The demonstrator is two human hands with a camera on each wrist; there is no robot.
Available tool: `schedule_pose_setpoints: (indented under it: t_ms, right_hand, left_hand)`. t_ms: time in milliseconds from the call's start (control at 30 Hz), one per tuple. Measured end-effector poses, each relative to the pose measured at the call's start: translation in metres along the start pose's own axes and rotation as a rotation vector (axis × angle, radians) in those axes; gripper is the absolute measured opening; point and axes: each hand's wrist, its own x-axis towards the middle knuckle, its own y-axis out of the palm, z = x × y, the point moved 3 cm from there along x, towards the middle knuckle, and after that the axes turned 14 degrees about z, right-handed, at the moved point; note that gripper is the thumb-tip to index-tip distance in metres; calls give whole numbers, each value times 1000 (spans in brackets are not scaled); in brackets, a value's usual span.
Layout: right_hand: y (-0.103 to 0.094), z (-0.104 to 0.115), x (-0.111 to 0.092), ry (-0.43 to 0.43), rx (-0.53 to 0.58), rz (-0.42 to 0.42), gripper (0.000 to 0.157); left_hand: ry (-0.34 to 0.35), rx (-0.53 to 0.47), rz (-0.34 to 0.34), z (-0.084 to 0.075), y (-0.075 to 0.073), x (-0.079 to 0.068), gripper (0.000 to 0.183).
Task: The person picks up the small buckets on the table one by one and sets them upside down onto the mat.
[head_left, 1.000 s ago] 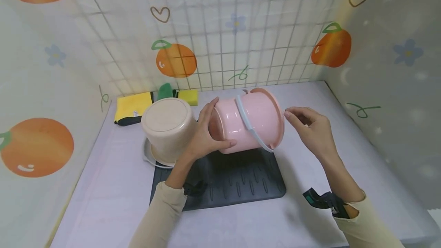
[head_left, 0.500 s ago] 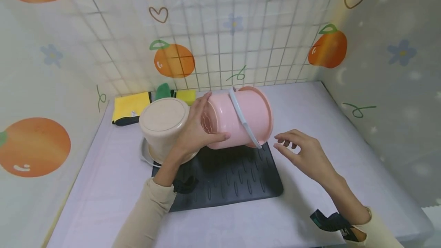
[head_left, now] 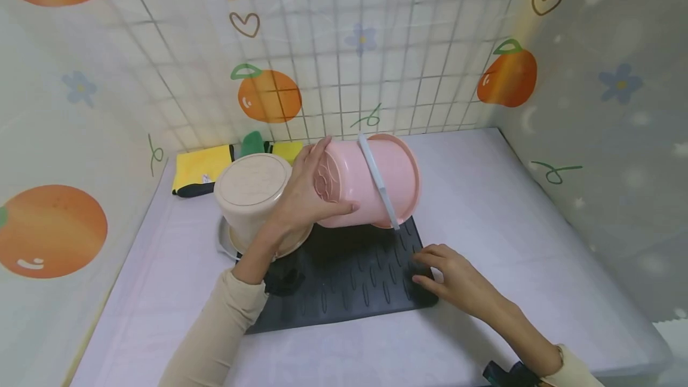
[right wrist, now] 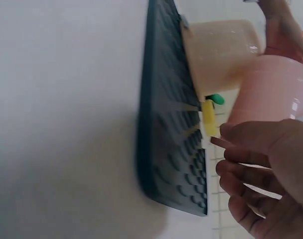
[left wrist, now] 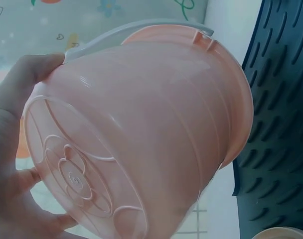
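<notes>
My left hand (head_left: 301, 199) grips a pink bucket (head_left: 371, 184) round its base, thumb on the near side. The bucket lies sideways above the black mat (head_left: 349, 297), its mouth facing right. Its pale blue-grey handle (head_left: 378, 184) hangs across the bucket's side. In the left wrist view the bucket's base (left wrist: 76, 179) shows a raised flower pattern; the inside is hidden. My right hand (head_left: 457, 282) hovers by the mat's right edge with loosely bent fingers, holding nothing. Upside down at the mat's left stands a beige bucket (head_left: 252, 187), partly behind my left hand.
A grey-white rim or handle (head_left: 224, 237) shows beside the beige bucket's mouth. Behind it lie a yellow cloth (head_left: 201, 166) with black edging, a green item (head_left: 251, 143) and a yellow-green sponge-like block (head_left: 287, 151). A patterned curtain and wire grid back the table.
The pink bucket has shifted left, and its handle has swung slightly. My right hand has left the bucket's rim and dropped down and left toward the mat's right edge.
</notes>
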Motion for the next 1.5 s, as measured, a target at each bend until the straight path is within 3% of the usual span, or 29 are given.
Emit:
schedule_pose_setpoints:
  t_ms: [333,667,867,1133,1300,1500]
  right_hand:
    - [29,-5,-1,0,14,143,44]
    - [36,-8,-3,10,45,114,43]
    - [36,-8,-3,17,47,112,43]
    - [37,-6,-4,18,48,116,43]
    - [39,-6,-4,23,55,117,44]
    - [38,-8,-3,12,48,93,43]
  left_hand:
    - [-88,41,36,-1,2,5,114]
    - [-110,156,84,-14,2,18,116]
    - [-156,269,168,-24,2,30,118]
    - [-232,302,280,-35,1,45,118]
    - [-303,378,324,-42,1,51,120]
    - [-316,468,407,-44,-2,58,118]
